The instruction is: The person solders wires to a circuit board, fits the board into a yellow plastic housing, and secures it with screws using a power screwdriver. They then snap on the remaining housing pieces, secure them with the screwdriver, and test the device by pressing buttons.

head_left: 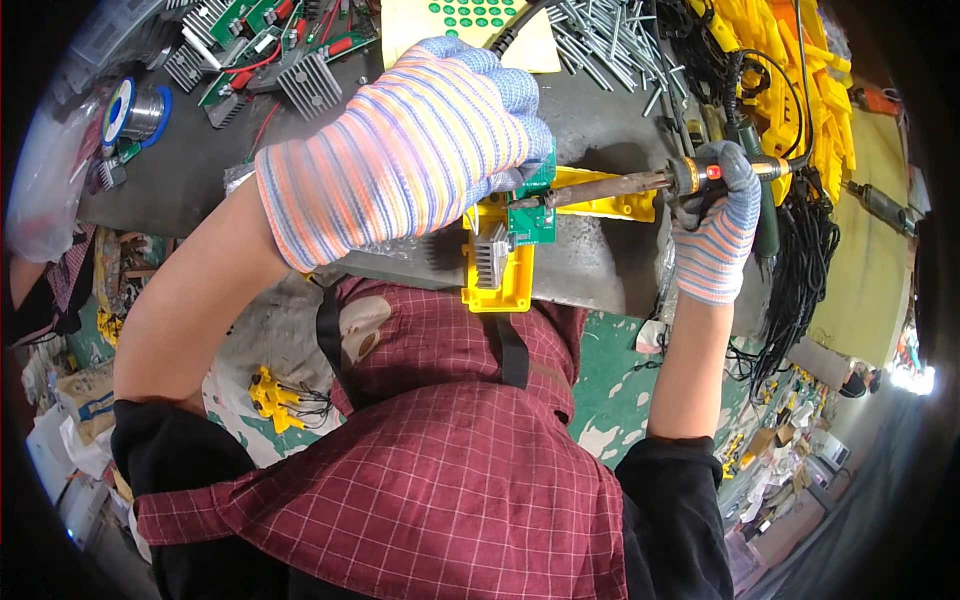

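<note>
Both my hands wear striped knit gloves. My right hand (715,235) grips the handle of a soldering iron (615,188) that points left. Its tip is at a small green circuit board (540,225), and I cannot tell whether it touches. My left hand (420,150) is closed over the board's left side, fingertips pressed together; what they pinch is hidden. A black cable (515,28) runs down behind its knuckles. A finned metal heat sink (490,258) lies in a yellow plastic housing (515,292) at the bench edge. Another yellow plastic part (635,198) lies behind the iron.
Heat-sink boards (310,85) with red wires and a solder spool (135,112) are at far left. Behind my hands lie a yellow sheet with green dots (400,25) and metal rods (610,45). Yellow housings (835,120) and black cables (800,270) crowd the right.
</note>
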`<state>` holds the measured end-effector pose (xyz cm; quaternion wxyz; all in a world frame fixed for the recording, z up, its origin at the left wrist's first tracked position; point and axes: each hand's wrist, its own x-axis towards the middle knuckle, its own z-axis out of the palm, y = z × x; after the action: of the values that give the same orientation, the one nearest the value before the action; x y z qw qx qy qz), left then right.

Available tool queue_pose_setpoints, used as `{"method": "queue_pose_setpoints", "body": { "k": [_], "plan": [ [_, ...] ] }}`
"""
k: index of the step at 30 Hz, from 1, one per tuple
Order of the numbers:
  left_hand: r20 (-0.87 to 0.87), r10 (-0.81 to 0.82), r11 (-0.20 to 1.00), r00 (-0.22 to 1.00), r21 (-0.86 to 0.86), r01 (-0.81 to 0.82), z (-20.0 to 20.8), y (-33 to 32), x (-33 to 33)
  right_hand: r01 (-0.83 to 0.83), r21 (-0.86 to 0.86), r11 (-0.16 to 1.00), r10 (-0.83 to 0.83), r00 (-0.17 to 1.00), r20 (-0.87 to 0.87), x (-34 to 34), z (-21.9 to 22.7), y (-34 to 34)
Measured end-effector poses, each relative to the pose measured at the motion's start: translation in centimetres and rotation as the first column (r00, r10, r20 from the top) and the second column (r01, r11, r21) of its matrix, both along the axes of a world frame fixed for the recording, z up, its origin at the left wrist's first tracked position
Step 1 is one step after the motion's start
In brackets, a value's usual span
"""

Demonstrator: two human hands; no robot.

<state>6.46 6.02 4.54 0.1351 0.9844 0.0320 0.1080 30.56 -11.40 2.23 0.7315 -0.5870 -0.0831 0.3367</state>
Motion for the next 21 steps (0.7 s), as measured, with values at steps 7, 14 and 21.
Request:
{"method": "queue_pose_setpoints", "body": {
  "k": [7, 14, 21],
  "plan": [
    [0.082, -0.025, 0.998, 0.996, 0.054, 0.02, -0.8, 0.1, -0.1, 0.02, -0.007, 1.0, -0.02, 0.999, 0.039, -0.4, -0.4, 0.8],
    [0.108, -0.029, 0.999, 0.994, 0.043, 0.024, -1.4, 0.0, -0.3, -0.018, -0.098, 0.995, 0.039, 0.977, 0.212, -1.7, 0.5, 1.1],
    [0.163, -0.035, 0.999, 0.986, -0.016, 0.038, -1.8, 0.0, -0.1, 0.033, -0.055, 0.998, -0.019, 0.969, 0.245, -2.1, 0.6, 1.1]
  ]
}}
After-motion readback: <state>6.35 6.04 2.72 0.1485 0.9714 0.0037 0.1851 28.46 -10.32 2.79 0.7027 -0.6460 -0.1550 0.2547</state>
